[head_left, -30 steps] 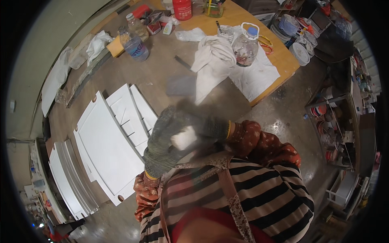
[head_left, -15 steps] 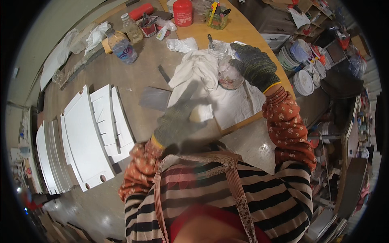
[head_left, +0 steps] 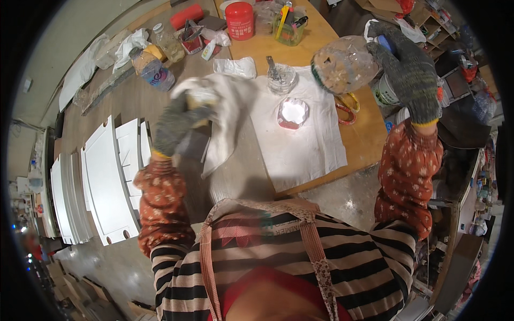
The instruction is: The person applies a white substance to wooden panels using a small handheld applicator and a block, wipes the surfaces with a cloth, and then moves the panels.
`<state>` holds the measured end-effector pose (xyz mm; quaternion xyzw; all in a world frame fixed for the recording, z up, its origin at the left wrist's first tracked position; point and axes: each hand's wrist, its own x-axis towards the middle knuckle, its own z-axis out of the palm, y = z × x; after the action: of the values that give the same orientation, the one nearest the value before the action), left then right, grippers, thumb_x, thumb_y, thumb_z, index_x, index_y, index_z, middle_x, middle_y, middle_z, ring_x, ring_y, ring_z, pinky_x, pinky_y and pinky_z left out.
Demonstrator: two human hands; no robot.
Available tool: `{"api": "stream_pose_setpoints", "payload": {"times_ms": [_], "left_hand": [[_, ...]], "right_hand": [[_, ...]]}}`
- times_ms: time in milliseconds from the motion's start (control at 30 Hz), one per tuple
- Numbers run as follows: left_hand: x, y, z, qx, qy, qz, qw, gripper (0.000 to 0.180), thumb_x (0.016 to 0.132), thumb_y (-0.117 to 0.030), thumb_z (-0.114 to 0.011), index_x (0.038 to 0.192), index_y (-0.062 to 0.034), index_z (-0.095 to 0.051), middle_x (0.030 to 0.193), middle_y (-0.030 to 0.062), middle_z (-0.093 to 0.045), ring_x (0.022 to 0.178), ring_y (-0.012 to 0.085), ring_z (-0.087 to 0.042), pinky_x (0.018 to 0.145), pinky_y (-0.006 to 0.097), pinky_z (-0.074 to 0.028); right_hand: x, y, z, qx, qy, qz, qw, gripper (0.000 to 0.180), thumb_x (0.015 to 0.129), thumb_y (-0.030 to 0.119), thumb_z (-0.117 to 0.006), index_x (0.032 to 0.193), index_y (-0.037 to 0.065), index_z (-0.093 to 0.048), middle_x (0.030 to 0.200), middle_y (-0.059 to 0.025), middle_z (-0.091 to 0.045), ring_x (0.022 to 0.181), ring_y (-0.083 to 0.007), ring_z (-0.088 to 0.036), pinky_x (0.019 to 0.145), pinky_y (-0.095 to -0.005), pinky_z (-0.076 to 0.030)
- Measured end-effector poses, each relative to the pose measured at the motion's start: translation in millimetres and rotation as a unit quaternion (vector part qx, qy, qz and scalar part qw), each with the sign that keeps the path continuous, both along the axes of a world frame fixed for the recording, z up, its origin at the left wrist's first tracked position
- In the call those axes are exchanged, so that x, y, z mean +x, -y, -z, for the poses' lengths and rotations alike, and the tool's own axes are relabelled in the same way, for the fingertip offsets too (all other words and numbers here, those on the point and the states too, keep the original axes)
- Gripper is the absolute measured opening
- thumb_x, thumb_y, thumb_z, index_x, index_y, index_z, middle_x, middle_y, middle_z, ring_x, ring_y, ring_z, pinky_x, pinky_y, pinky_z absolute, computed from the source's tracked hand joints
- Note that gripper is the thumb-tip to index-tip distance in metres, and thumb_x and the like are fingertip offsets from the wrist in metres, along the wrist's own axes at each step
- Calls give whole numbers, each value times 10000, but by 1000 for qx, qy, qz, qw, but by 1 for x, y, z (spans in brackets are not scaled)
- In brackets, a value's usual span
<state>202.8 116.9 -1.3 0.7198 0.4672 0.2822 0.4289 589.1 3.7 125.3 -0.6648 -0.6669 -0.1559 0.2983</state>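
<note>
My right hand (head_left: 407, 69), in a dark grey knitted glove, is closed around the neck end of a clear plastic bottle (head_left: 345, 64). The bottle lies tilted almost level in the air, its base pointing left. My left hand (head_left: 179, 124), gloved alike, grips a white cloth (head_left: 227, 115) that hangs to the right and is smeared by motion. A pale pad (head_left: 202, 97) shows by its fingers, blurred. Between the hands, a shallow round dish (head_left: 293, 112) with a bright white middle rests on a spread white cloth (head_left: 313, 147). Behind it stands a clear cup (head_left: 281, 80) holding a dark-handled tool.
Scissors (head_left: 347, 109) with yellow and red handles lie under the raised bottle. White panels (head_left: 110, 182) are stacked at the left. Along the back stand a labelled plastic bottle (head_left: 155, 72), a red canister (head_left: 239, 21) and a green pen holder (head_left: 288, 32).
My right hand has lifted the bottle up and to the right, uncovering the round dish and scissors. My left hand has moved up and left, pulling the cloth off the spread one.
</note>
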Motion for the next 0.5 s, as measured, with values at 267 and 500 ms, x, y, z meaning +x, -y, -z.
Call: {"api": "stream_pose_setpoints", "payload": {"times_ms": [267,500], "left_hand": [[-81,-52,20,104,-93,-56,989,611,819,-188,-726,1330,17,-460,1190,125,-603,1040,175,-583,882,310,-475],[-35,2,12,61,10,-85,994,696,779,-231,-778,1353,-4,-455,1164,92,-622,1006,167,-597,846,273,-482]], "right_hand": [[44,-116,87,-153,59,19,986,441,898,408,-564,1270,170,-541,1210,-141,-598,1051,-331,-595,910,-415,-461],[22,-151,82,-248,139,-13,959,492,880,414,-581,1303,178,-495,1159,-156,-602,1057,-354,-575,916,-444,-452]]}}
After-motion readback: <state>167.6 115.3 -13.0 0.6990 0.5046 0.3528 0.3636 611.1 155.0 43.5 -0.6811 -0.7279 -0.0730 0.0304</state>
